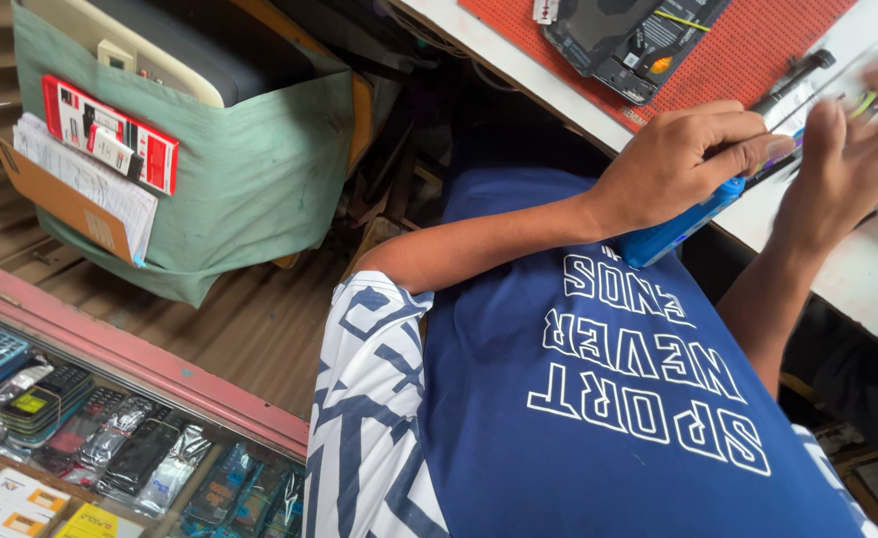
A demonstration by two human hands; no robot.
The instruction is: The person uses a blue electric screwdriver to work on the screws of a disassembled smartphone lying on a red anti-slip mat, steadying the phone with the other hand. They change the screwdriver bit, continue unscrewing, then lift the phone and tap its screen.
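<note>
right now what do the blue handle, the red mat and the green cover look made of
Blue handle in the left hand: likely hard plastic, smooth with a slight sheen.
Red mat: probably rubber or silicone, matte, with a fine dotted texture.
Green cover: woven cloth, dull, creased and sagging, with stitched pockets.

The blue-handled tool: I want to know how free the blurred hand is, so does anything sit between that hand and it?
Nothing visible does. The left hand grips the blue-handled tool over the white bench edge; the right hand, blurred, hovers beside its tip.
</note>
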